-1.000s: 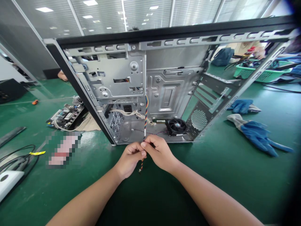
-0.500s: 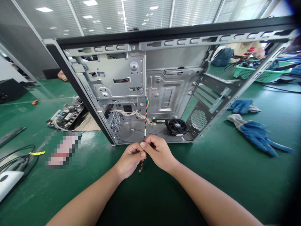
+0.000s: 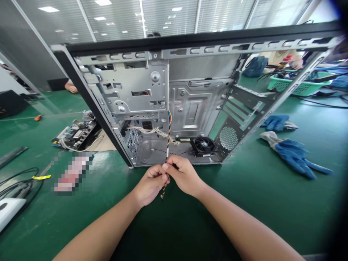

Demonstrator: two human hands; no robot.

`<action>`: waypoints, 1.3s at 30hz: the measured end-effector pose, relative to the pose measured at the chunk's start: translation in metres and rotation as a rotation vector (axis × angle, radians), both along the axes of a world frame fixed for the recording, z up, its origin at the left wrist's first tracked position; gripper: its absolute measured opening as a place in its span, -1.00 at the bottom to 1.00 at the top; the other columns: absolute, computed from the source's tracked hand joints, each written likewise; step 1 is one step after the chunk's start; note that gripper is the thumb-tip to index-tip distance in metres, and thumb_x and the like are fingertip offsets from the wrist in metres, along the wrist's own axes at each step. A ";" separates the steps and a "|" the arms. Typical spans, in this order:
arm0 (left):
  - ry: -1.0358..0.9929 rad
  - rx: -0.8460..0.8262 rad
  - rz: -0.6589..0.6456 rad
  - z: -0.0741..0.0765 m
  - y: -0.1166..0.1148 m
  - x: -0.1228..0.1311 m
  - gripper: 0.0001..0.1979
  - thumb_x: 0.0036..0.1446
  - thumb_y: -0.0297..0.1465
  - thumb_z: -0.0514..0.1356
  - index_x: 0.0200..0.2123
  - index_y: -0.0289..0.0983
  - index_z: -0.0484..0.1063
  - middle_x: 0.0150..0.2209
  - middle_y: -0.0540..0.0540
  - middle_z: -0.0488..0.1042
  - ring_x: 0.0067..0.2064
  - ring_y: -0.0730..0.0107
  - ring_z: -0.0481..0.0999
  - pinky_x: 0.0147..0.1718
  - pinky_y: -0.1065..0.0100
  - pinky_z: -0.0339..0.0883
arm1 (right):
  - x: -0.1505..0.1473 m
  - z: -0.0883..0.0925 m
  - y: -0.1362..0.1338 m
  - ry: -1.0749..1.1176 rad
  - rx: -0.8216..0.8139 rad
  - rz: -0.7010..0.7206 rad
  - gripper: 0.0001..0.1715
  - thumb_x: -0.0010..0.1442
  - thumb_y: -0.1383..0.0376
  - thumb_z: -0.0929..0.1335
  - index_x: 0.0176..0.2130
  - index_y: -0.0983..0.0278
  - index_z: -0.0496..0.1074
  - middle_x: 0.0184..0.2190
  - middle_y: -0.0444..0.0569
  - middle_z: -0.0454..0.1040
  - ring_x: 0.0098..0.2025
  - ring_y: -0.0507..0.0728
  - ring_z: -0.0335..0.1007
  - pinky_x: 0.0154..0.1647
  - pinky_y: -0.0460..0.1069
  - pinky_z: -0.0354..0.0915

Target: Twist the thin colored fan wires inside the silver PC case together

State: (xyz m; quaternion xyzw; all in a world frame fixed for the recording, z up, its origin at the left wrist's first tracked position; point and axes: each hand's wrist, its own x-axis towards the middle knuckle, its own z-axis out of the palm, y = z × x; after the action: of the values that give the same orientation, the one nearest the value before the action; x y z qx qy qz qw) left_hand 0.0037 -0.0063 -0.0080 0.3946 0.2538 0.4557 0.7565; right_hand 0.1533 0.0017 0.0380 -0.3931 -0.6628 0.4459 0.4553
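A twisted multicoloured cable hangs out of the drive cage of an open computer case. Both hands pinch it just in front of the case's bottom edge. My left hand is closed on the lower part, with a short orange-and-black end and small connector dangling below. My right hand is closed right beside it, thumb and forefinger on the cable under its white sleeve. The exact grip spot is hidden by my fingers. Inside the case lie a black fan and a memory stick.
Blue gloves lie on the green table at right, below a green basket of parts. At left are a circuit board, black cables and a white box. Another person's hand shows behind the case.
Both hands stay almost in place on the cable, with a slight shift of the fingers. The view has moved a little, so the surroundings sit slightly further left.
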 end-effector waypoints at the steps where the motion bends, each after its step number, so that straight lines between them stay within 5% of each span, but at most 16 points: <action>1: -0.014 -0.005 -0.010 0.000 0.000 0.000 -0.80 -0.02 -0.37 0.38 -0.44 -0.34 0.43 -0.49 0.00 0.40 -0.43 0.52 0.31 -0.37 0.44 0.12 | 0.000 -0.001 0.001 0.046 -0.045 0.041 -0.75 0.18 0.28 0.30 -0.52 0.25 0.25 -0.61 -0.20 0.30 -0.55 -0.01 0.26 -0.53 -0.11 0.20; 6: -0.020 -0.024 0.003 0.002 0.000 0.001 -0.76 -0.06 -0.36 0.40 -0.46 -0.34 0.41 -0.54 0.03 0.36 -0.47 0.55 0.28 -0.42 0.45 0.09 | -0.001 -0.005 0.005 0.246 -0.239 0.208 -0.70 0.19 0.14 0.32 -0.47 0.26 0.28 -0.63 -0.21 0.33 -0.60 -0.01 0.28 -0.55 -0.09 0.26; 20: -0.020 0.016 0.108 0.004 0.002 0.002 -0.82 0.02 -0.40 0.35 -0.47 -0.32 0.39 -0.50 0.04 0.29 -0.42 0.53 0.26 -0.35 0.43 0.13 | -0.015 0.008 0.004 0.034 -0.129 -0.085 -0.68 0.17 0.23 0.31 -0.57 0.25 0.23 -0.68 -0.22 0.26 -0.61 -0.02 0.21 -0.60 -0.12 0.15; 34: 0.075 0.016 0.067 0.006 -0.001 0.001 -0.80 -0.02 -0.37 0.37 -0.46 -0.33 0.42 -0.52 0.02 0.37 -0.46 0.54 0.29 -0.43 0.46 0.11 | -0.006 -0.001 -0.002 0.092 -0.088 0.010 -0.71 0.22 0.20 0.27 -0.50 0.23 0.22 -0.62 -0.20 0.31 -0.60 0.00 0.31 -0.58 -0.09 0.25; 39: 0.180 0.118 0.165 0.005 0.000 0.003 -0.80 -0.01 -0.33 0.35 -0.48 -0.32 0.42 -0.54 0.03 0.35 -0.46 0.53 0.27 -0.42 0.45 0.09 | -0.004 -0.004 -0.001 0.024 0.003 -0.098 -0.67 0.20 0.19 0.29 -0.54 0.23 0.20 -0.64 -0.21 0.24 -0.56 -0.01 0.19 -0.55 -0.10 0.17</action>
State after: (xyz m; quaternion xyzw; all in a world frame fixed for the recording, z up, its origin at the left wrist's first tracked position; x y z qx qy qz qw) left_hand 0.0065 -0.0066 -0.0028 0.4557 0.3249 0.4931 0.6660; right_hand 0.1492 0.0002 0.0344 -0.4192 -0.6379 0.4268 0.4851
